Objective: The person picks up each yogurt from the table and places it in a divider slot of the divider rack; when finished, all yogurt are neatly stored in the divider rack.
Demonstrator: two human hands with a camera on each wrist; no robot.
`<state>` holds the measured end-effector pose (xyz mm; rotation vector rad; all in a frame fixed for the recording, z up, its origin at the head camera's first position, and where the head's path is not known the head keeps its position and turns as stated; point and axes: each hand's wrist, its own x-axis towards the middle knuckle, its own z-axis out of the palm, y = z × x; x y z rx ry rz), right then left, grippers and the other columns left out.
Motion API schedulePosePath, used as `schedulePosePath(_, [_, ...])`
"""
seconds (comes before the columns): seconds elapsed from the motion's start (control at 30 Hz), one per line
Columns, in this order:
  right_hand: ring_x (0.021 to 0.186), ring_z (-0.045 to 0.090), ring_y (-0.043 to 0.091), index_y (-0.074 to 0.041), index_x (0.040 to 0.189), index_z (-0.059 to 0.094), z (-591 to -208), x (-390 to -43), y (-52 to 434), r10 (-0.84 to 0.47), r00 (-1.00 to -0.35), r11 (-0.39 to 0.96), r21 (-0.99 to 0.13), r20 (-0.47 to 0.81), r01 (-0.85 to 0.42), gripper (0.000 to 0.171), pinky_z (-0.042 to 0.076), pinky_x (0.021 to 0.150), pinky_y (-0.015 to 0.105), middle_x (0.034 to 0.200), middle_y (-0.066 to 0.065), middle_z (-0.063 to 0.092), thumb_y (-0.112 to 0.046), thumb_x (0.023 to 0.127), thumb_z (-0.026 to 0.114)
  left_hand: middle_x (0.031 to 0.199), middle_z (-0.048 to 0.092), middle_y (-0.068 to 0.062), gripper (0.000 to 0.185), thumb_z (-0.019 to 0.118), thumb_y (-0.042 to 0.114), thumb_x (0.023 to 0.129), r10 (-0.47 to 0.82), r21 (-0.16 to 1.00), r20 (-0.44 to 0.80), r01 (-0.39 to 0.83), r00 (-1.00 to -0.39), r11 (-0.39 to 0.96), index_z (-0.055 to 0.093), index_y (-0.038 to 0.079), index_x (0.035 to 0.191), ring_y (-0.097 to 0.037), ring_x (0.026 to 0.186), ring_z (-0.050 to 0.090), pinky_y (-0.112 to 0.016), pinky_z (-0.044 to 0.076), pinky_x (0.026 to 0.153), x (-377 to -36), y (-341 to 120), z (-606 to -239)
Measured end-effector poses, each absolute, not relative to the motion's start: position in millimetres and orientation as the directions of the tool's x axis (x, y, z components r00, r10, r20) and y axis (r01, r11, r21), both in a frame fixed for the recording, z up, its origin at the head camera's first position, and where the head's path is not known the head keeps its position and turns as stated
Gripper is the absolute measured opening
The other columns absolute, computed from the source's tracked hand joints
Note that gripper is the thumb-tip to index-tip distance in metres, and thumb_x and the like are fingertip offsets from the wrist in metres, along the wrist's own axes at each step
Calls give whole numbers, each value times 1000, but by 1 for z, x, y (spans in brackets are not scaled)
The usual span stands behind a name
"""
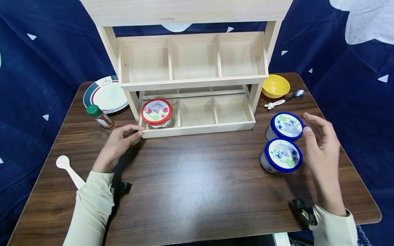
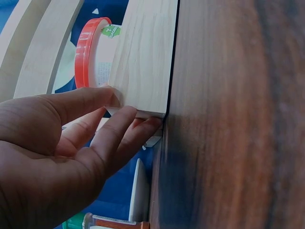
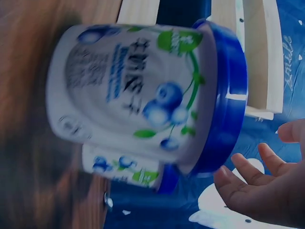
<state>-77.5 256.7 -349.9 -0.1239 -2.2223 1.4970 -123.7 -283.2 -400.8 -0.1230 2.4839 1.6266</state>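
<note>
My left hand [image 1: 123, 140] pinches the front left corner of the low wooden tray [image 1: 200, 129] of a tiered rack, thumb and fingertips at its end in the left wrist view. A red-lidded tub with berry pictures [image 1: 157, 112] sits in that tray's left compartment. Over at the right, two white tubs with blue lids and blueberry pictures stand on the table, a nearer tub [image 1: 281, 155] and a farther tub [image 1: 287, 126]. Beside them is my right hand [image 1: 323, 147], fingers loosely bent and apart, holding nothing. In the right wrist view its fingertips [image 3: 226, 179] lie close to the nearer tub's lid.
The rack's middle tier [image 1: 194, 58] has three compartments. Left of the rack are stacked plates [image 1: 107, 94], a green-capped spice jar [image 1: 100, 116] and a white spoon-like utensil [image 1: 70, 170]. A yellow bowl [image 1: 275, 86] and a spoon [image 1: 284, 99] lie at the right.
</note>
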Motion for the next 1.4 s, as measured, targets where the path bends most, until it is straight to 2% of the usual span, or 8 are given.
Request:
schedulePosePath(0.27, [136,59,15,-8,145,64,-360,-72,273,376,-871,450,-884,315,-125,36,44,111,21,142,-1,65,-3,111,54,133,60,-7,41,66,23,111,23,901,-199,-174,-980,397,65,-7,140,1,100,59,-16,53,86,-123,-284,-401])
schedulePosePath(0.5, [121,62,13,-2,143,65,-373,-63,283,367,-878,449,-885,308,-122,34,51,88,12,135,-7,67,-1,112,51,144,55,-16,42,64,22,112,24,903,-208,-182,-978,390,62,-8,142,1,102,60,-16,53,87,-124,-283,-400])
schedulePosePath(0.63, [122,61,13,-1,144,64,-379,-59,286,383,-889,422,-904,253,-75,34,53,85,11,132,-11,67,-1,111,52,145,55,-18,42,63,22,113,25,901,-217,-190,-976,390,62,-8,142,1,103,61,-16,54,89,-123,-284,-400])
schedulePosePath(0.77, [123,59,15,-5,142,65,-386,-53,289,396,-902,316,-948,172,-42,34,54,84,11,133,-5,67,1,110,54,148,53,-18,41,63,21,113,25,898,-237,-209,-971,388,62,-7,143,0,104,60,-16,54,89,-124,-284,-400])
schedulePosePath(0.93, [124,58,15,-7,142,65,-393,-49,295,348,-932,186,-982,103,-39,33,56,82,13,136,-1,65,-1,110,58,150,52,-19,41,63,21,113,23,897,-244,-216,-970,386,62,-6,143,-2,104,59,-16,53,88,-125,-285,-399])
schedulePosePath(1.07, [123,58,11,-10,142,65,-399,-45,300,255,-964,145,-989,78,-41,32,56,82,13,137,-3,64,-4,111,58,148,53,-18,42,64,23,112,16,893,-227,-201,-974,402,63,-6,143,-1,104,59,-15,53,88,-125,-285,-399])
schedulePosePath(1.2, [122,58,8,-12,143,62,-402,-44,303,167,-984,138,-990,64,-41,33,57,80,15,138,-5,62,-4,112,58,146,54,-17,41,64,23,112,12,890,-219,-195,-976,412,64,-6,142,-1,103,58,-16,52,87,-124,-285,-399])
schedulePosePath(1.4, [115,60,4,-17,143,58,-404,-42,305,97,-993,214,-976,61,-39,37,58,75,16,136,-8,60,-1,111,59,145,55,-17,41,64,22,112,17,895,-214,-189,-977,403,63,-7,142,0,102,58,-16,52,87,-124,-284,-399])
